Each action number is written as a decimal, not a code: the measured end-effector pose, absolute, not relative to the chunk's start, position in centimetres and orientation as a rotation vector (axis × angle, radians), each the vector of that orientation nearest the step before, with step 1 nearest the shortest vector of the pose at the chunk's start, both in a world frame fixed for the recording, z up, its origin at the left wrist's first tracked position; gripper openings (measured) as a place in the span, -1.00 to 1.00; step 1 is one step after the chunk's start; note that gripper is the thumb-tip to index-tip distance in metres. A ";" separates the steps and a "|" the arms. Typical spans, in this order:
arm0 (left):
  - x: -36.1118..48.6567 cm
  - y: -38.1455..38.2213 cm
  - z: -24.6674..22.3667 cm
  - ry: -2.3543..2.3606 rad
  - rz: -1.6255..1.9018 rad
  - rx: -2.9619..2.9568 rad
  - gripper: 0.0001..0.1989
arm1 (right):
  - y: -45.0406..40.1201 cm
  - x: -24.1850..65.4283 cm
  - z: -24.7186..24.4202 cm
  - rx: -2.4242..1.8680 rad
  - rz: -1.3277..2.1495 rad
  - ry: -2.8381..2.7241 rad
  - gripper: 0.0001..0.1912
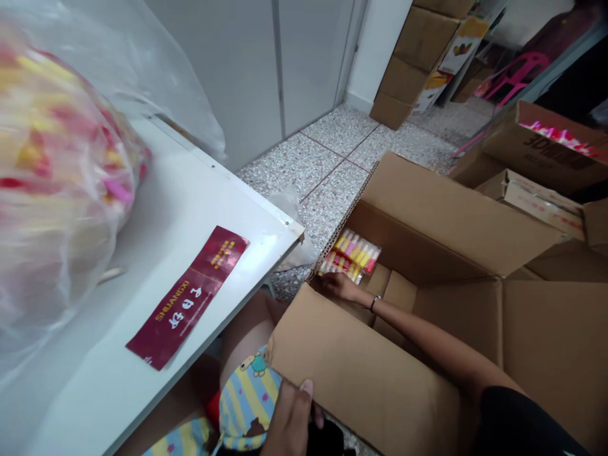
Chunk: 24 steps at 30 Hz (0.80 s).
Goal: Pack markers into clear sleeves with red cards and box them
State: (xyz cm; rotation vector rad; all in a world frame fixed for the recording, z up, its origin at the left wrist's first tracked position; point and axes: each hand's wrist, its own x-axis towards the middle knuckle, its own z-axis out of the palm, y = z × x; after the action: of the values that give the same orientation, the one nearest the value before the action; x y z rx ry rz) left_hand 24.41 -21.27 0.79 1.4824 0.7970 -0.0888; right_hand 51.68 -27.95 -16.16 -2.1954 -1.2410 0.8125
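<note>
My right hand (339, 287) reaches down into a large open cardboard box (456, 310). Its fingers are closed at the near edge of a clear packet of short yellow, red and white sticks (342, 266); the fingertips are partly hidden. A second packet (357, 248) with pink, yellow and white sticks lies directly behind, in the same corner. My left hand (292, 415) grips the edge of the box's near flap (365, 373), thumb on top and fingers beneath.
On the white table (90, 380) at left lie a bulging clear plastic bag (61, 158) of colourful pieces and a dark red printed strip (190, 294). Behind the open box stand more cartons (541, 145). Boxes (413, 63) are stacked by the wall near a pink chair (520, 73).
</note>
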 end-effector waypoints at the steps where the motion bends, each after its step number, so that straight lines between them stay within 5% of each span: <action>1: 24.6 -21.4 1.3 0.820 -0.088 1.449 -0.46 | -28.0 51.8 -15.4 -2.215 0.800 -1.255 -0.74; 7: 24.9 -21.8 2.4 0.748 -0.071 1.313 -0.45 | -28.2 53.1 -10.5 -2.419 0.504 -1.312 -0.76; 13: 23.6 -21.2 1.2 0.446 -0.111 1.236 -0.43 | -29.3 56.4 -9.4 -2.966 -0.056 -1.205 -0.15; 24: 20.4 -19.0 0.6 0.652 -0.018 1.172 -0.49 | -30.6 58.5 -9.5 -2.993 0.067 -1.326 -0.32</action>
State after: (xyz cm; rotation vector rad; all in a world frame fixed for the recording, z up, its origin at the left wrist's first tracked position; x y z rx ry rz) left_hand 20.43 -19.03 0.56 1.1722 0.6525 -0.0178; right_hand 58.55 -30.61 -9.49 -2.9934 -1.3262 0.0671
